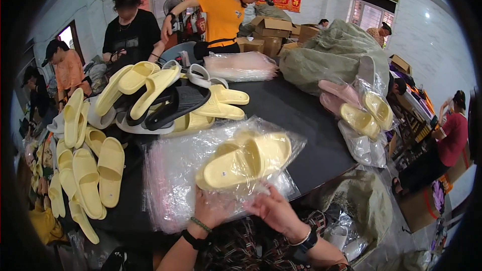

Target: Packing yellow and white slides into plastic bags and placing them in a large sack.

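The right hand is half curled beside the near edge of a clear plastic bag, its fingertips up against the loose film; from here I can't tell whether they pinch it. The left hand sits just below the near slipper, its fingers partly behind shiny plastic, so I can't make out how far they are closed or whether they grip anything. A bracelet and a dark band circle that wrist, and another dark band is on the right one.

Inside the bag is a pair of pale yellow slippers, overlapping, the nearer one showing a small white sticker on its footbed. They lie over a flat stack of clear bags near the front edge of the dark table.

To the left, loose yellow slippers are heaped up, and behind the stack more are piled with a black slipper and grey slippers among them. Further back lies a pinkish stack of bags. At the table's right, slippers in pink, yellow and white sit in plastic beside a bulging green sack; below, an open sack holds wrapped pale ones. Across the table stand a person in black and another in orange.
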A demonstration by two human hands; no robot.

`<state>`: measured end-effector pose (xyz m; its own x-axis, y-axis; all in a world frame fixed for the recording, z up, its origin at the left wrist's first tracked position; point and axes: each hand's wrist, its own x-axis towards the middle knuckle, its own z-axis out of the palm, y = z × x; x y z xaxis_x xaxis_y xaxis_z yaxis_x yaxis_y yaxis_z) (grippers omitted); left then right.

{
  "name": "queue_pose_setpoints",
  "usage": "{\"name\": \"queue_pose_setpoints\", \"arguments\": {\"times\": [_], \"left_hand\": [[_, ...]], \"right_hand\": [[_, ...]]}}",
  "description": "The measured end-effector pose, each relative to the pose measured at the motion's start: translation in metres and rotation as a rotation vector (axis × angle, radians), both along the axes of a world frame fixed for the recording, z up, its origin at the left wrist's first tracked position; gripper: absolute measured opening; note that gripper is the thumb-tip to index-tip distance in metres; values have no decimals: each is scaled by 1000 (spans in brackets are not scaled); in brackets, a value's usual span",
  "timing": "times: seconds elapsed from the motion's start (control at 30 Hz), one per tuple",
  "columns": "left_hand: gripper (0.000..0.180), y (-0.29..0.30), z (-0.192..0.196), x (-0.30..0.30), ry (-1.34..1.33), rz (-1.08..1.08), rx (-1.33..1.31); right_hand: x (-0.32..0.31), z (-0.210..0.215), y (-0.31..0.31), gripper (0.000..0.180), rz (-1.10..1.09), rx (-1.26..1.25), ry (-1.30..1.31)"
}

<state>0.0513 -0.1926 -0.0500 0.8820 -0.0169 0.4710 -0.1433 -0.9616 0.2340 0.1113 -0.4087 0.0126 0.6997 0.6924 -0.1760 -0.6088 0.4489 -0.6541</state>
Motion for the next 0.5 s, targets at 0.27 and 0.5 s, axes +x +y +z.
{"name": "queue_pose_setpoints", "arguments": {"times": [0.27,0.5], "left_hand": [[49,0,4,-1,85,72,-52],[50,2,5,-5,-16,11,-25]], "right_hand": [[12,6,-11,41,415,-366,-174],[54,32,-41,41,376,-957,-603]]}}
